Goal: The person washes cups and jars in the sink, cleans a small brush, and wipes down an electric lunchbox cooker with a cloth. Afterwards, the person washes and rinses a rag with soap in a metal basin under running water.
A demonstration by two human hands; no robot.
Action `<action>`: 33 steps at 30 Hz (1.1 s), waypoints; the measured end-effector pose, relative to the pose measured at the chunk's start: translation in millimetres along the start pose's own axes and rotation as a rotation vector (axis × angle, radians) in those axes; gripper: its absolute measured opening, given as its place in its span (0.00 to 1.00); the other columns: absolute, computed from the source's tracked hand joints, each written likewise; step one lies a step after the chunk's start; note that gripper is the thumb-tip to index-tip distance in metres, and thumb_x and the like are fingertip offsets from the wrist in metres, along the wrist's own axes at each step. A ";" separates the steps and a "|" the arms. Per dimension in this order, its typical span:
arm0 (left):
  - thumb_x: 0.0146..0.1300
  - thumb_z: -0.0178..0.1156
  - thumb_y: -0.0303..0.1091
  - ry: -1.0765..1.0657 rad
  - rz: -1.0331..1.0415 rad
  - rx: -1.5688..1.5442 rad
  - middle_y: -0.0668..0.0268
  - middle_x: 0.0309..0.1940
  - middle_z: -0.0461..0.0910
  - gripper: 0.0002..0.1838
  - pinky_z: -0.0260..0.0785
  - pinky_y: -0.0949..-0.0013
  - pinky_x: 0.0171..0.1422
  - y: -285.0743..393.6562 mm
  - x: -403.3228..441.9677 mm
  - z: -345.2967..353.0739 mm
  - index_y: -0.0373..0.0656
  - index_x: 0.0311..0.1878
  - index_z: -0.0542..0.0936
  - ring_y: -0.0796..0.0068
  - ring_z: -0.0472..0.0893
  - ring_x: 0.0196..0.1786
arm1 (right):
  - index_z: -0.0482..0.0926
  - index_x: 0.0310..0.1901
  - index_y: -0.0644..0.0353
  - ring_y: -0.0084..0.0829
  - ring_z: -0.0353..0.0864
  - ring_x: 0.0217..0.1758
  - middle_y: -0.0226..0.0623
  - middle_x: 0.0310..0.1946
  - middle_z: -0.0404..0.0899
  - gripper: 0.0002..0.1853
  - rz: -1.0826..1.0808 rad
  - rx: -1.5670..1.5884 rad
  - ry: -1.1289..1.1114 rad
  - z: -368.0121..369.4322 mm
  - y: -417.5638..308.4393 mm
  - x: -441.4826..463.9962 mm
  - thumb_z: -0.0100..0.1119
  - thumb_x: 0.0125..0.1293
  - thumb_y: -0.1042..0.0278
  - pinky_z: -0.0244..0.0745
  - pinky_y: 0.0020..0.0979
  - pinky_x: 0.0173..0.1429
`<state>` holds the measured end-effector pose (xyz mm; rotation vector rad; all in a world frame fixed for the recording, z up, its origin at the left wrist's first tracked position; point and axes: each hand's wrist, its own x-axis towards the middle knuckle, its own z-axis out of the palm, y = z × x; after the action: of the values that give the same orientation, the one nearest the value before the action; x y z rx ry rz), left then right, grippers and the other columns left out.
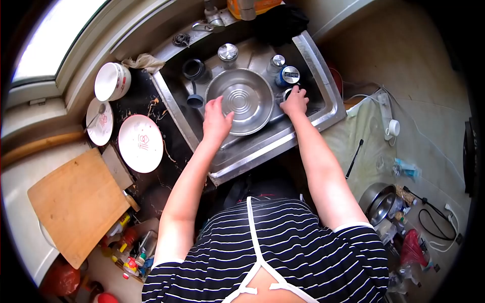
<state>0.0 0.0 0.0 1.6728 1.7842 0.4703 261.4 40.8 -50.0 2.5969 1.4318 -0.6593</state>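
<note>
A round steel basin [245, 101] sits in the metal sink [262, 151]. My left hand [217, 121] is over its lower left rim, thumb and fingers apart. At the basin's right side, my right hand [295, 102] is closed around a small jar [286, 94], mostly hidden by the fingers. Just above that hand stands a blue can-like container [290, 76] with a silver top, beside a clear jar [277, 61] with a metal lid. Behind the basin is another metal-lidded jar [228, 53]. Left of it stand a dark open container [194, 69] and a small dark cup [194, 100].
A faucet [212, 20] and a steel scrubber [181, 39] are at the sink's back. On the left counter are stacked bowls [112, 82], a plate [141, 144] and a wooden cutting board [78, 204]. A power strip [387, 113] and steel bowls [376, 199] lie right.
</note>
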 end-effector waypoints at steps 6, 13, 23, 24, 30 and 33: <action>0.50 0.71 0.36 -0.141 0.197 0.044 0.49 0.64 0.63 0.42 0.66 0.55 0.66 73.4 43.6 46.4 0.49 0.69 0.62 0.46 0.67 0.65 | 0.63 0.59 0.56 0.58 0.72 0.54 0.49 0.57 0.65 0.39 -0.071 0.001 0.043 -0.3 8.4 1.3 0.74 0.45 0.63 0.75 0.45 0.56; 0.45 0.64 0.24 -0.173 0.216 -0.065 0.45 0.64 0.62 0.44 0.66 0.54 0.66 120.8 104.6 144.6 0.52 0.70 0.60 0.42 0.68 0.64 | 0.63 0.58 0.57 0.59 0.71 0.55 0.50 0.56 0.65 0.38 -0.055 0.056 -0.034 -18.9 10.8 -2.1 0.73 0.45 0.66 0.77 0.46 0.54; 0.41 0.73 0.28 -0.033 0.058 -0.119 0.50 0.61 0.64 0.48 0.68 0.53 0.63 122.3 112.3 182.8 0.52 0.68 0.60 0.44 0.69 0.61 | 0.63 0.60 0.54 0.53 0.70 0.52 0.47 0.56 0.64 0.41 -0.320 0.096 0.183 -77.4 38.1 -37.0 0.73 0.41 0.68 0.79 0.44 0.49; 0.39 0.76 0.30 -0.002 0.049 -0.127 0.50 0.60 0.65 0.49 0.68 0.53 0.62 124.7 112.9 187.4 0.50 0.67 0.60 0.45 0.70 0.61 | 0.63 0.60 0.53 0.52 0.69 0.52 0.46 0.56 0.63 0.42 -0.338 0.112 0.201 -82.4 41.0 -40.7 0.73 0.40 0.67 0.79 0.44 0.49; 0.39 0.75 0.38 0.047 0.091 -0.060 0.50 0.54 0.71 0.46 0.71 0.53 0.57 122.7 114.2 199.5 0.42 0.63 0.62 0.47 0.75 0.55 | 0.64 0.61 0.51 0.50 0.67 0.57 0.43 0.56 0.64 0.42 -0.325 0.199 0.228 -100.1 55.4 -60.1 0.72 0.40 0.67 0.76 0.47 0.53; 0.39 0.75 0.42 0.096 0.076 -0.083 0.51 0.54 0.73 0.46 0.70 0.55 0.59 122.5 111.9 187.9 0.39 0.62 0.65 0.50 0.75 0.56 | 0.64 0.61 0.50 0.49 0.67 0.58 0.42 0.56 0.64 0.42 -0.306 0.242 0.263 -103.9 56.5 -68.4 0.72 0.40 0.67 0.75 0.47 0.55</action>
<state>217.8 94.1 -80.9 1.6895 1.7487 0.6593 309.8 -13.4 65.7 2.7546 1.9719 -0.5692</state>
